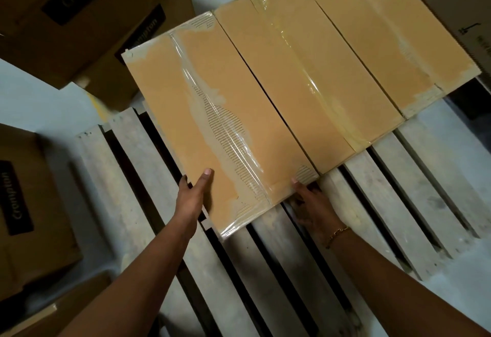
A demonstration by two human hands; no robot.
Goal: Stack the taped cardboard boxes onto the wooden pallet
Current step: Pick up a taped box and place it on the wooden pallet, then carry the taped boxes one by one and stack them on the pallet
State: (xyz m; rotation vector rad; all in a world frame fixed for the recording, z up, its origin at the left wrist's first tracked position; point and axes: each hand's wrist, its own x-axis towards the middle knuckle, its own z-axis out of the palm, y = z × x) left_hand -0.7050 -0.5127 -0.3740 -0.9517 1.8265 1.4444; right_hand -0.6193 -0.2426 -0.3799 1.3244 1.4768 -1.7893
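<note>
Three long taped cardboard boxes lie side by side on the wooden pallet (287,243). The nearest box (170,103) has clear tape down its middle and torn paper. My left hand (192,194) grips its near left edge, thumb on top and fingers under the side. My right hand (309,206) holds the near right corner, thumb on the top face and fingers curled below. The middle box (297,71) touches it on the right. The far box (382,34) lies beyond that one.
Large brown printed cartons stand at the upper left (79,12) and at the left edge (29,204) on the pale floor. Another carton (462,10) sits at the upper right. Bare pallet slats run toward me in front of the boxes.
</note>
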